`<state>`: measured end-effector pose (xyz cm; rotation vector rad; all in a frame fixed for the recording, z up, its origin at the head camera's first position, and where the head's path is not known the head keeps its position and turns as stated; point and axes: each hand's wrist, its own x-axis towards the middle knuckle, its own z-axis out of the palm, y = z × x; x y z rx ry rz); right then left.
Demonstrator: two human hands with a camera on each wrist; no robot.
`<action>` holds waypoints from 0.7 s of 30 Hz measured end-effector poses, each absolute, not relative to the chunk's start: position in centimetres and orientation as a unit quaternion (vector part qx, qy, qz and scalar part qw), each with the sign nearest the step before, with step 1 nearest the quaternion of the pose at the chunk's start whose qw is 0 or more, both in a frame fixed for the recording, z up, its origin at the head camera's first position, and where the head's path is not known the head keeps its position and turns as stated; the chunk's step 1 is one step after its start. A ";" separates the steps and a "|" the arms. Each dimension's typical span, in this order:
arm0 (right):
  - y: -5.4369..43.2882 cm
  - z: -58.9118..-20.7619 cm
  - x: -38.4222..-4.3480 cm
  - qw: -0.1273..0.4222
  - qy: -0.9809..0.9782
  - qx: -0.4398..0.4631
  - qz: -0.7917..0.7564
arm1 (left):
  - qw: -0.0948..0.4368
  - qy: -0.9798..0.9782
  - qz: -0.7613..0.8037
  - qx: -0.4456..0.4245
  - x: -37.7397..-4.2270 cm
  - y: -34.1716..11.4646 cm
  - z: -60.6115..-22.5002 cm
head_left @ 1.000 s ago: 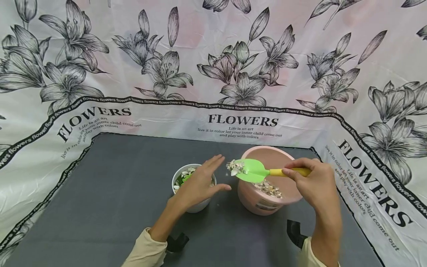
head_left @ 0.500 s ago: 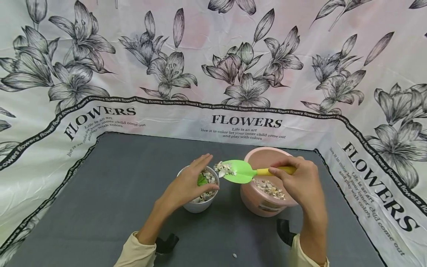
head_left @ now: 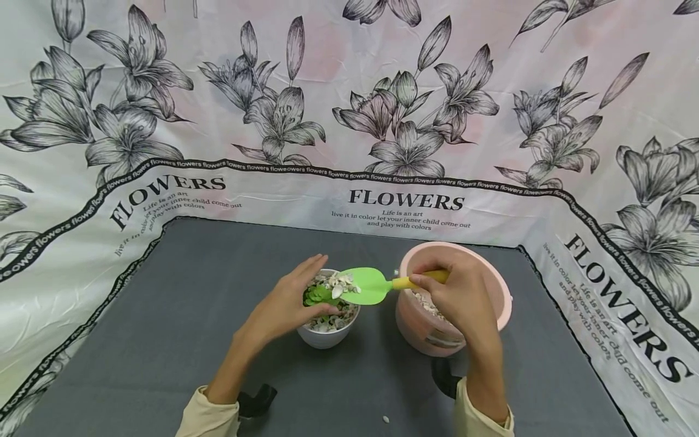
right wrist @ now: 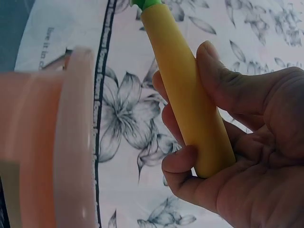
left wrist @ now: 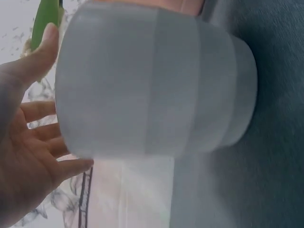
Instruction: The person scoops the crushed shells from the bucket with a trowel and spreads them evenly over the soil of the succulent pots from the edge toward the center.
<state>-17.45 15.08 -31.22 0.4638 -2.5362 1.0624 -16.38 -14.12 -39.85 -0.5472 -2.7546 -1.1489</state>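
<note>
My right hand (head_left: 459,297) grips the yellow handle (right wrist: 187,95) of a small trowel with a green blade (head_left: 371,286). Pale stone or shell chips (head_left: 342,283) lie on the blade's tip, which is over the right side of a white pot (head_left: 323,338). In that pot a green leafy plant (head_left: 317,295) stands among more chips. My left hand (head_left: 286,303) is spread at the pot's left rim, fingers fairly straight and thumb across the near side. In the left wrist view the fingers are beside the pot's (left wrist: 142,85) rim; whether they touch it I cannot tell.
A larger pink pot (head_left: 505,291) with chips in it stands to the right, beneath my right forearm. One loose chip (head_left: 386,419) lies on the grey cloth (head_left: 164,340) near the front. Behind rises a flower-printed sheet (head_left: 284,200).
My right hand has carried the loaded trowel leftward from above the pink pot to over the white pot. The left hand has shifted left, uncovering more of the plant. A loose chip now shows on the cloth.
</note>
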 end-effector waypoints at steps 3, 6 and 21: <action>14.5 -31.4 -17.6 0.179 -0.893 0.179 0.373 | 0.041 -0.908 -0.378 -0.174 -16.4 -15.0 -40.2; 13.8 -31.6 -17.8 0.168 -0.898 0.185 0.362 | 0.021 -0.907 -0.386 -0.169 -16.4 -15.9 -40.4; 8.3 -31.7 -17.2 0.131 -0.919 0.210 0.307 | -0.094 -0.890 -0.414 -0.167 -17.0 -17.4 -41.2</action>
